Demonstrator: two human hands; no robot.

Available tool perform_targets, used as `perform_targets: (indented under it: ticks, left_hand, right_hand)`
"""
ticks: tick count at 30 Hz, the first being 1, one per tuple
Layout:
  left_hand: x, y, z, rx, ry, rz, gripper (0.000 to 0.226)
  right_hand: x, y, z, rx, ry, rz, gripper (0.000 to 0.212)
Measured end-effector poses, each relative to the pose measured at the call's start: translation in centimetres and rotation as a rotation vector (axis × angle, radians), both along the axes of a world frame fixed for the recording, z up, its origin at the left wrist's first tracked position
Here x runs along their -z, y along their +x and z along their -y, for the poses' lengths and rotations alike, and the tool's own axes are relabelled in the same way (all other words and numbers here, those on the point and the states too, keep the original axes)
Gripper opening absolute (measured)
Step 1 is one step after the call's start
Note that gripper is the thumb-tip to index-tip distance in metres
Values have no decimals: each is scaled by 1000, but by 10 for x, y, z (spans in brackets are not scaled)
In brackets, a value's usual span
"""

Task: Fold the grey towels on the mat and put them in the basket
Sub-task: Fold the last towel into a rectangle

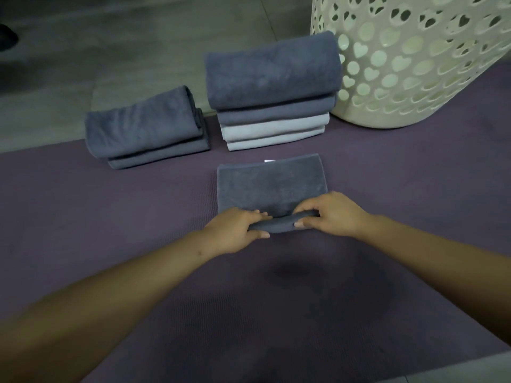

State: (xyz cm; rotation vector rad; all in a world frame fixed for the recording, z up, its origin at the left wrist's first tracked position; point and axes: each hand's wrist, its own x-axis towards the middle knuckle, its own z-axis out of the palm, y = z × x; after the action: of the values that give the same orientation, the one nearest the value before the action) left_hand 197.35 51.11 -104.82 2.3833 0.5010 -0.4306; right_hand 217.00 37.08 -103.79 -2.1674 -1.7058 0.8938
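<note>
Grey towel [269, 186] lying flat on mat [110, 217] | left hand [235, 230], right hand [333, 215] both gripping its rolled near edge | folded stacks [272, 92] sitting beside basket [414, 64]

Dim, flat indoor light, with muted colours and no glare. A soft dark shadow blot lies on the mat [298, 275] toward 6 o'clock. Forearms blur near 7 o'clock; the basket [420, 59] bows at 1 o'clock from wide-angle distortion.

Towel being folded [269, 189]: dark grey, flat on purple mat [110, 217], near edge rolled up.
Folded towels: tall stack [272, 92], low stack [146, 128], far edge.
Basket [420, 59]: cream, heart-perforated, far right.
</note>
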Motion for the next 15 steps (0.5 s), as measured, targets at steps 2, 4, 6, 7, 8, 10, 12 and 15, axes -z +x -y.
perform_targets:
  ticks: [2, 4, 6, 7, 8, 10, 12, 15]
  left_hand:
    - [-13, -1, -1, -4, -83, -62, 40]
    - [-23, -5, -2, 48, -121, -143, 33]
    - [-27, -12, -3, 102, -178, -211, 25]
    - [-28, -14, -3, 118, -222, -244, 20]
    - [-29, -17, -2, 118, -274, -274, 16]
    - [-30, -17, -1, 22, -424, -337, 13]
    - [-28, -14, -5, -184, -645, -390, 15]
    - [-23, -9, -23, -429, -869, -439, 19]
  right_hand:
    - [-7, -2, 4, -105, 31, 71, 33]
    - [-12, -7, 14, -257, 18, 144, 63]
    - [-14, -11, 27, -326, -149, 104, 78]
    - [-15, -11, 32, -321, -238, 48, 74]
    - [-16, -9, 36, -298, -295, -10, 64]
    - [-20, -2, 35, -220, -359, -107, 38]
    - [-23, 6, 26, -102, -393, -199, 28]
    - [-26, 19, 13, 150, -382, -570, 58]
